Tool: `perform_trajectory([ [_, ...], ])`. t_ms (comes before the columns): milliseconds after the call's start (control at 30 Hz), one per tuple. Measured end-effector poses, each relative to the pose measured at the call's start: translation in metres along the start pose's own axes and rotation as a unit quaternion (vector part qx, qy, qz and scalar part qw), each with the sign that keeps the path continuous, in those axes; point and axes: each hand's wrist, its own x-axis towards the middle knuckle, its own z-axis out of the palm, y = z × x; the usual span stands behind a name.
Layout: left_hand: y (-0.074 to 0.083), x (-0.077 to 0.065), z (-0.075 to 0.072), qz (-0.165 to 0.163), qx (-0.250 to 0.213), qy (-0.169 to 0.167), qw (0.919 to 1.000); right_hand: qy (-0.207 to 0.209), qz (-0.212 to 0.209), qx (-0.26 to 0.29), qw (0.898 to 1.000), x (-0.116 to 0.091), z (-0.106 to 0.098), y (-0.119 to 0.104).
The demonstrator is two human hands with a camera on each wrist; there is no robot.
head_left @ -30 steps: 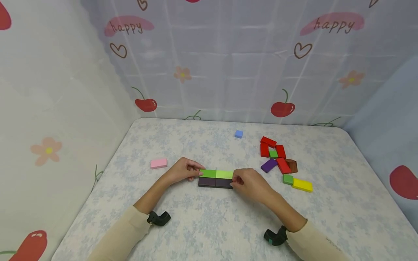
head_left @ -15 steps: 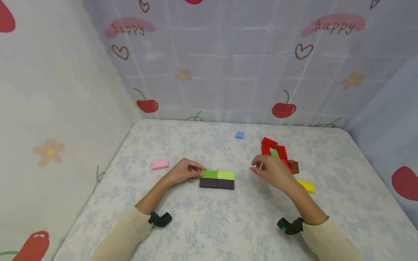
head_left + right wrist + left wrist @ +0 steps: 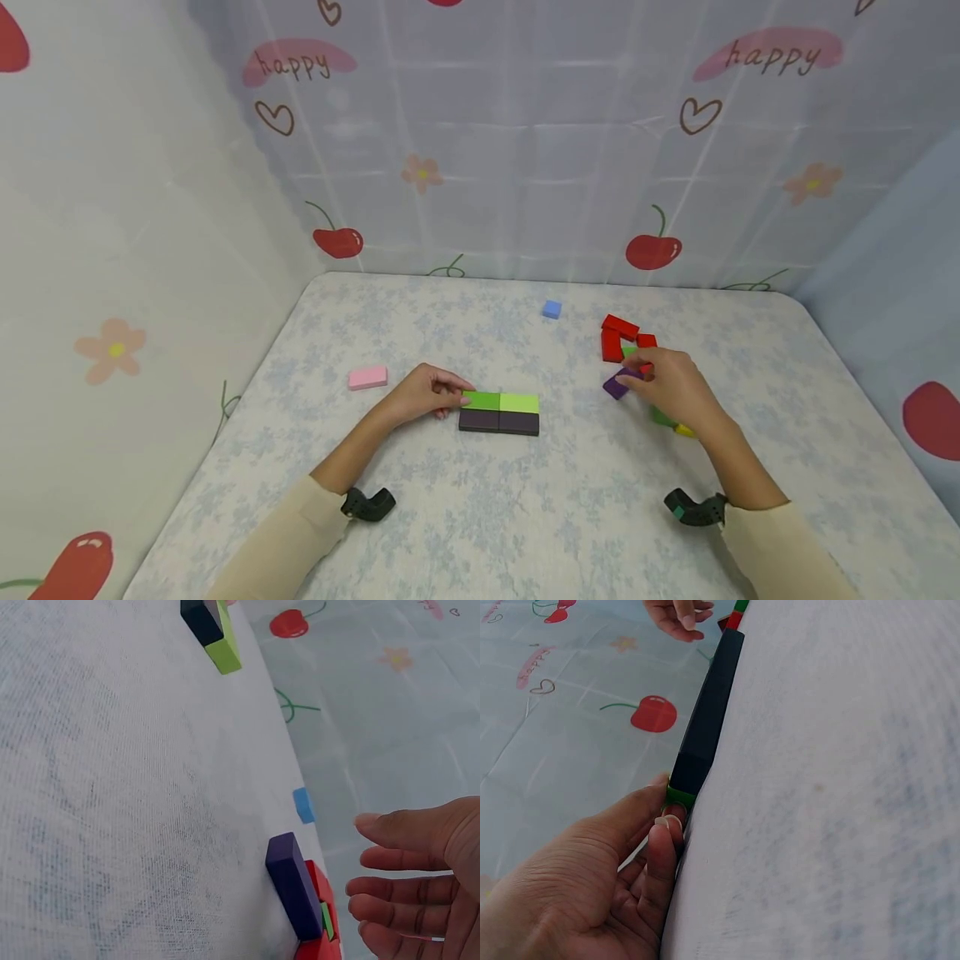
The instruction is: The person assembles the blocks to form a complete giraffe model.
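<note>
In the head view, two dark blocks point(image 3: 478, 422) lie end to end at mid-table. A green block point(image 3: 483, 402) and a lime-green block point(image 3: 520, 404) sit in a row directly behind them. My left hand point(image 3: 423, 392) pinches the left end of the green block with thumb and fingers. Over at the right, my right hand point(image 3: 675, 385) hovers above a purple block point(image 3: 617, 384). The right wrist view shows that hand point(image 3: 409, 881) with fingers extended and apart from the purple block point(image 3: 291, 881), holding nothing. It hides part of the block pile in the head view.
Several red blocks point(image 3: 611, 344) cluster behind the right hand, with green point(image 3: 662, 417) and yellow point(image 3: 685, 431) blocks partly covered by it. A pink block point(image 3: 367, 378) lies at left. A small blue block point(image 3: 552, 310) is near the table's back edge, before the curtain.
My right hand has left the right end of the block row and moved right to above the purple block. The left hand has stayed at the green block.
</note>
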Motion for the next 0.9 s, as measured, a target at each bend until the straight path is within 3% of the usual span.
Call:
perform_trajectory([
  [200,-0.001,0.001,0.001,-0.002,-0.001,-0.005,1.0,-0.036,0.035,-0.005,0.999,0.001,0.003,0.008],
  [467,0.0,-0.001,0.0,-0.002,-0.001,-0.001,1.0,-0.04,0.028,-0.017,0.999,0.004,0.011,0.007],
  [900,0.0,0.001,0.0,0.002,-0.005,-0.002,1.0,-0.095,0.031,-0.017,0.995,0.006,0.014,0.002],
])
